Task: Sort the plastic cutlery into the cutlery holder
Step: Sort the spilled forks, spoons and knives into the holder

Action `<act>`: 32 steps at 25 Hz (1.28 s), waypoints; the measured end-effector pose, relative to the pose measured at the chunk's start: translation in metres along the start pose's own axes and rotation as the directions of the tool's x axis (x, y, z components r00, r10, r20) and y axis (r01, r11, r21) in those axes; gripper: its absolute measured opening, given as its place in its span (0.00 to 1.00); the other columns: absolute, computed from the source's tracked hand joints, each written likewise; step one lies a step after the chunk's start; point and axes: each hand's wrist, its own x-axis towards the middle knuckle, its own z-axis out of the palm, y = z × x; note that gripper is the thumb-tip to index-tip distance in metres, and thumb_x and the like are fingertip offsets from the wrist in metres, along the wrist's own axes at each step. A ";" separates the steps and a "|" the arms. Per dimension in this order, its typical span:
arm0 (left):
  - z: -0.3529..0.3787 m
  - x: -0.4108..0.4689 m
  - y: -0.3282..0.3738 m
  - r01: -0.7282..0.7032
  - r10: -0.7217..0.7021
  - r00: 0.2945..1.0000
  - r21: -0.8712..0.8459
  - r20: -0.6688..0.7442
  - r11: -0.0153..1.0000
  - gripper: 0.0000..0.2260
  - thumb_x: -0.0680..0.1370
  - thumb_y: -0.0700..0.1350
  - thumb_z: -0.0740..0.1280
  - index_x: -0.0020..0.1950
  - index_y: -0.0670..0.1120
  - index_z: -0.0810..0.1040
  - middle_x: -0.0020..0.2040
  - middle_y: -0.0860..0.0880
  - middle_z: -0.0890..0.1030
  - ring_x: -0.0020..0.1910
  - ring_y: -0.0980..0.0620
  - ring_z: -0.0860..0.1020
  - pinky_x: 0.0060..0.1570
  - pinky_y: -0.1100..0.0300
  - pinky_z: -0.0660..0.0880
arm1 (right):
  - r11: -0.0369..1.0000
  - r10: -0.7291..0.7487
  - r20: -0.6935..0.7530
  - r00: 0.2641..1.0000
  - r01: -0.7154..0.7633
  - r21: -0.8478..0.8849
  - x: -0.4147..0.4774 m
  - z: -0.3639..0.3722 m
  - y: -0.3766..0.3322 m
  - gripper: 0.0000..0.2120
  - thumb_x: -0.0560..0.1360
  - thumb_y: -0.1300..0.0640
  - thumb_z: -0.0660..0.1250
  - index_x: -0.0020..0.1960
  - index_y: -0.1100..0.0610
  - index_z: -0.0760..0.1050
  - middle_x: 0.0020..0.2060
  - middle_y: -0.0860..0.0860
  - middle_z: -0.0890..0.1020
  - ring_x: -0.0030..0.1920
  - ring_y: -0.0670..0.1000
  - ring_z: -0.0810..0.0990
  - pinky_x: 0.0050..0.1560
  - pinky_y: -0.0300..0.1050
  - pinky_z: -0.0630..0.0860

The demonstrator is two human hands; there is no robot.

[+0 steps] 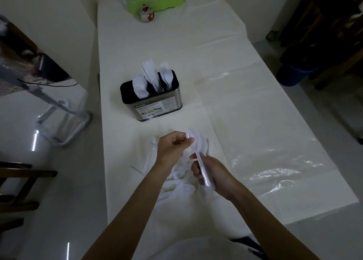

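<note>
The long tabletop (176,43) wears a white cover, with a clear plastic sheet (265,141) lying wrinkled over its right side. That glossy surface looks slippery, so anything dropped there may skid towards the edge.

The cutlery holder (157,106) stands upright near the left edge, well apart from the hands. Its left compartment holds spoons (139,86), the middle one knives (149,73) and the right one forks (166,73). It is a tall, narrow box, so a careless push from a handle going in could rock it or shove it towards that near edge.

The loose pile of cutlery (176,185) lies on the tabletop directly under both hands. The pieces are white on white, overlapping and partly see-through, so a fork could easily be mistaken for a spoon, and lifting one piece may drag others along.

The left hand (172,147) is curled, its fingers (189,141) pinching the bowl end of a spoon (199,157). The right hand (212,173) is closed around the handle of the same spoon, held above the pile. I cannot tell whether the right hand grips one handle or several stacked together. If several, a mixed bunch may land in one compartment. The thin plastic may also flex or slip if one hand lets go too soon.
</note>
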 end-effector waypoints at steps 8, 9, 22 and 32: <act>-0.010 -0.008 0.002 -0.120 0.096 0.960 0.076 0.262 0.990 0.15 0.75 0.36 0.66 0.57 0.52 0.75 0.50 0.48 0.77 0.35 0.52 0.74 0.33 0.66 0.73 | 0.994 -0.009 0.215 0.977 0.031 -0.101 -0.013 -0.001 -0.003 0.15 0.76 0.45 0.61 0.36 0.52 0.65 0.26 0.47 0.64 0.22 0.44 0.60 0.23 0.35 0.59; -0.011 -0.009 0.002 -0.155 0.123 0.946 0.084 0.301 0.984 0.13 0.76 0.38 0.65 0.57 0.52 0.76 0.49 0.53 0.77 0.36 0.51 0.74 0.34 0.65 0.73 | 0.995 -0.007 0.225 0.974 0.029 -0.093 -0.013 -0.002 -0.004 0.15 0.75 0.45 0.61 0.36 0.53 0.65 0.26 0.47 0.64 0.22 0.44 0.60 0.22 0.34 0.59; -0.030 -0.006 0.016 -0.166 0.156 0.928 -0.002 0.338 0.986 0.06 0.73 0.39 0.71 0.43 0.45 0.74 0.37 0.54 0.76 0.30 0.58 0.74 0.28 0.66 0.69 | 0.934 -0.128 0.295 0.947 0.215 -0.284 -0.032 -0.001 -0.014 0.19 0.81 0.49 0.52 0.55 0.63 0.72 0.34 0.49 0.76 0.34 0.47 0.75 0.39 0.40 0.74; -0.047 0.008 0.042 -0.215 0.125 0.873 0.142 0.472 0.966 0.08 0.68 0.46 0.76 0.42 0.48 0.79 0.38 0.35 0.79 0.36 0.46 0.74 0.38 0.54 0.70 | 0.791 -0.053 0.356 0.933 0.257 -0.556 0.001 0.009 -0.072 0.03 0.78 0.58 0.63 0.47 0.53 0.76 0.32 0.50 0.75 0.33 0.47 0.74 0.33 0.39 0.69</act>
